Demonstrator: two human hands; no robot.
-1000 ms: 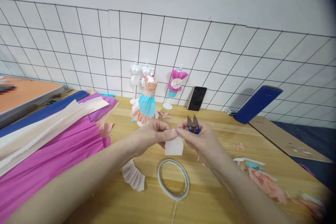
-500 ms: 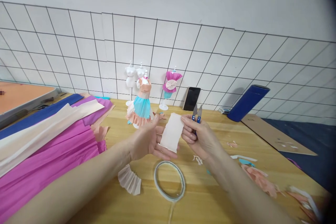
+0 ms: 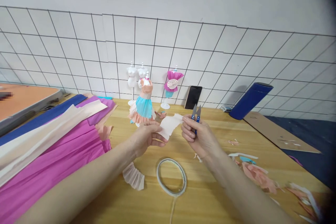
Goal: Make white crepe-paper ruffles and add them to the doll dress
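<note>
A pale cream piece of crepe paper (image 3: 169, 126) is stretched between my two hands above the table. My left hand (image 3: 149, 135) pinches its lower left edge between thumb and fingers. With thumb and forefinger, my right hand (image 3: 195, 131) grips the paper's upper right corner. The same hand also holds blue-handled thread snips (image 3: 196, 115), their blades pointing up. Below the hands lies a roll of narrow white tape (image 3: 158, 175), its loose end trailing toward me. Left of the roll is a pleated cream paper piece (image 3: 133, 176).
Behind stand a small dress form in a peach and blue dress (image 3: 144, 106), a form with a pink bow (image 3: 173, 80) and bare white forms (image 3: 131, 75). A phone (image 3: 193, 97) leans on the wall. Crepe sheets (image 3: 65, 154) lie left, paper scraps (image 3: 258, 175) right.
My left hand has turned from palm-up under the paper to pinching its edge. The paper has tilted from upright to slanting. My right hand keeps the snips and the corner.
</note>
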